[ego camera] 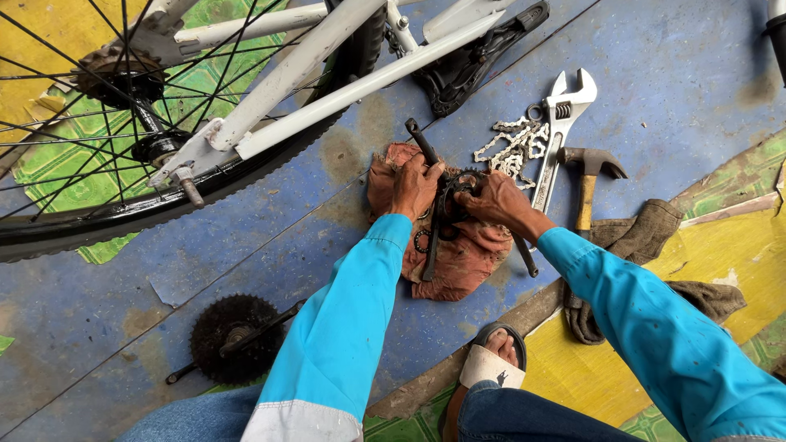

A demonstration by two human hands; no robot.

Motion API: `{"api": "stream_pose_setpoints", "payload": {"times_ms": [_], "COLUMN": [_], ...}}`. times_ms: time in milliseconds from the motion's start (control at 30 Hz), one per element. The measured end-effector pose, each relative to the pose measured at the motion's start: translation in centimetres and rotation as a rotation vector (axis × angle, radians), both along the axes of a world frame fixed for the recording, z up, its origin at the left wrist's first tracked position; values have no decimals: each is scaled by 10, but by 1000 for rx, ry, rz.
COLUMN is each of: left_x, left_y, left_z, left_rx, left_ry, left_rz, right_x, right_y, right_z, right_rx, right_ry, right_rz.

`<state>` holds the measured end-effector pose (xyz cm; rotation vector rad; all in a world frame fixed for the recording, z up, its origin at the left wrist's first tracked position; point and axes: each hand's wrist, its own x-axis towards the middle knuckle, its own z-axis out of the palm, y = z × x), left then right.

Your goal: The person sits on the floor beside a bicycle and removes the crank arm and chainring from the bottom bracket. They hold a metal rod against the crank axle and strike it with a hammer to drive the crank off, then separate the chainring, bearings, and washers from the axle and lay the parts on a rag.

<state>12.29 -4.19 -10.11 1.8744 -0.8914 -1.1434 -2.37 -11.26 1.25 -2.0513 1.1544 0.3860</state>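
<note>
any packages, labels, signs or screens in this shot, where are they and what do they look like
No packages, signs or screens in view.
The only mark is a small dark logo on the white strap of the sandal, bottom centre, by the person's foot.
The left hand and right hand work on a dark crank part over a reddish rag, which bears no label.

Worn blue painted floor [671,65], patches of yellow [49,33] and green patterned covering [205,82]; even daylight.
</note>
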Motion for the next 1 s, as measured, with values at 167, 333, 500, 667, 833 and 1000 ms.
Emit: {"api": "stream_pose_setpoints", "payload": {"times_ms": [167,333,500,667,833,1000], "left_x": [-2,-2,-1,-2,-1,0], "left_y": [2,0,0,1,-1,0], "left_z": [2,5,6,5,5,4], "left_rx": [-139,-68,-94,-74,-71,-43], "left_ry": [-65,21,-43,-10,25,57], "left_rz": [48,32,22,20,19,17], "right_x": [2,5,3,2,6,7], "right_y": [12,12,-10,-12,-10,-7], "right_z": [6,17,17,10,10,15], "right_rx": [-298,-269,138,203,184,106], "right_ry": [90,178,139,137,90,20], "right_rz": [168,170,12,-166,-223,-175]}}
